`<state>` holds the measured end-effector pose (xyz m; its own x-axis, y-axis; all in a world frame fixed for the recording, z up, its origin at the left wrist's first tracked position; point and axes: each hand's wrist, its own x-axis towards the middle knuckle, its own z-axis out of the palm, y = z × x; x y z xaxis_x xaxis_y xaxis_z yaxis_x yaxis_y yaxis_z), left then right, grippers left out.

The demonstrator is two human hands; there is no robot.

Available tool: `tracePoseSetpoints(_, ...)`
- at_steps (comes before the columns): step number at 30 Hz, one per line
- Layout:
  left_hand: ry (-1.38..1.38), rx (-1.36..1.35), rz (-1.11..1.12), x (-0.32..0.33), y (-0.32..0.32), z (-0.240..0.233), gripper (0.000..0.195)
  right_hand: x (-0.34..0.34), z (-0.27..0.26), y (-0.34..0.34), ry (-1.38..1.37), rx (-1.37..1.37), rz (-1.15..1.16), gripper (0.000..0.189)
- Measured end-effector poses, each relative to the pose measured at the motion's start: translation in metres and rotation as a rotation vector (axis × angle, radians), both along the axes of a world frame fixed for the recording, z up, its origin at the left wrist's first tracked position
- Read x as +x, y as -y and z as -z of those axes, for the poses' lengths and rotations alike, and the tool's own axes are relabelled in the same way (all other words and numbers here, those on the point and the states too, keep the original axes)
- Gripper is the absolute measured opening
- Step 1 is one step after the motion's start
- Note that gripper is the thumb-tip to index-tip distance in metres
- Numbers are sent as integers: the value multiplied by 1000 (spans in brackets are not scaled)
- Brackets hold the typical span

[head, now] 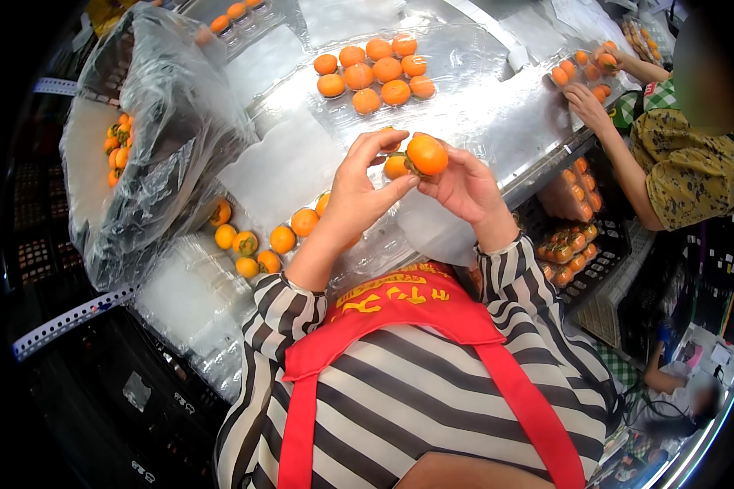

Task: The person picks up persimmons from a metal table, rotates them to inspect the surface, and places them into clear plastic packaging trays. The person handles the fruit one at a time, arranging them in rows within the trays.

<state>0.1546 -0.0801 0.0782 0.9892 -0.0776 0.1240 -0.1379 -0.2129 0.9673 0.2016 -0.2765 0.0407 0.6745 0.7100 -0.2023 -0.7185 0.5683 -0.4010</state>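
Observation:
Between my hands is an orange persimmon [428, 155], turned on its side with its green calyx to the left. My right hand [468, 189] grips it from behind and the right. The thumb and index fingertips of my left hand [367, 177] are at its calyx side. Just past my left fingers, another persimmon [396, 166] shows, partly hidden. Under my left forearm a row of loose persimmons [282, 239] lies along the metal table [465, 116]. Beyond my hands, a clear plastic tray [333, 110] holds several persimmons in rows.
At left stands a plastic-lined crate [177, 140] with persimmons inside. Stacked clear trays [189, 293] lie at front left. A black crate [611, 244] of packed persimmons is at right. A co-worker [679, 153] handles persimmons at the right table end. White sheets [287, 165] lie on the table.

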Motion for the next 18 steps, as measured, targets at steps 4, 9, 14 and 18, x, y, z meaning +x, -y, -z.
tracePoseSetpoints(4,44,-67,-54,-10,4,6,56,-17,2,-15,4,23,-38,49)
tracePoseSetpoints(9,73,-85,-63,-21,6,7,59,-35,-7,-23,12,27,-17,47)
tracePoseSetpoints(14,101,-93,-82,-30,7,4,54,-49,-15,-29,71,-10,2,46)
tracePoseSetpoints(18,-8,-278,-50,-36,2,2,52,-60,-33,-34,133,-176,47,46)
